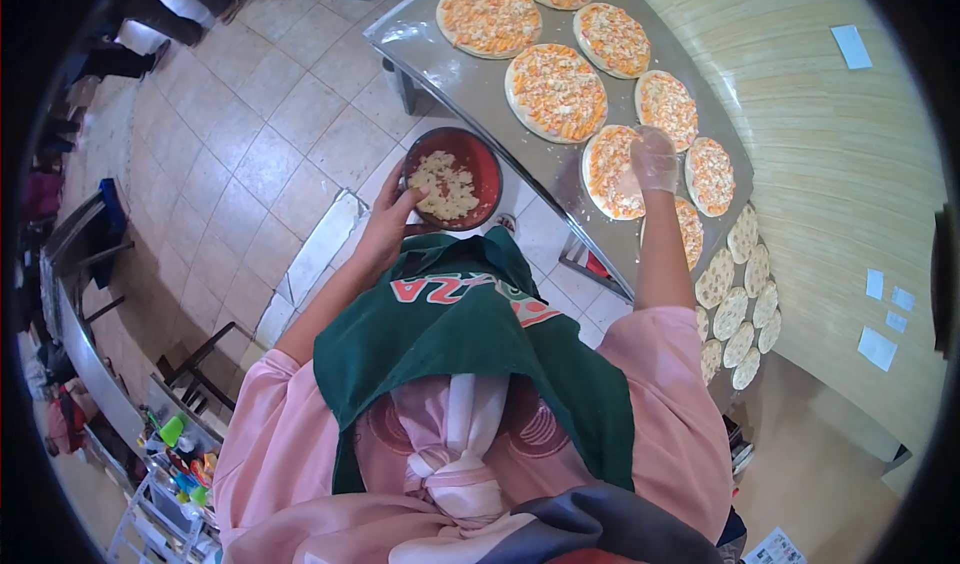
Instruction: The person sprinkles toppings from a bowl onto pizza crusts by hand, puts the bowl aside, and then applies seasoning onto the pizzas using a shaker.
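Note:
My left hand [393, 219] grips the rim of a bowl [493, 174] with a dark outside and a red inside, its thumb over the edge. Crumbled pale topping [445, 186] lies in the bowl. In a clear plastic glove, my right hand [655, 159] is curled over the right side of a topped pizza [608, 179]; whatever its fingers hold is hidden. More pizzas with orange and white topping surround it, among them a large pizza [556, 94], a smaller pizza [667, 110] and another pizza [710, 177].
A metal table [425, 49] carries the pizzas and meets a wood-patterned wall [800, 94]. Several plain flat bases [732, 312] lie beyond my right arm. Other people's legs [165, 14] show at the upper left. A chair [205, 364] and a cluttered shelf [180, 464] stand at left.

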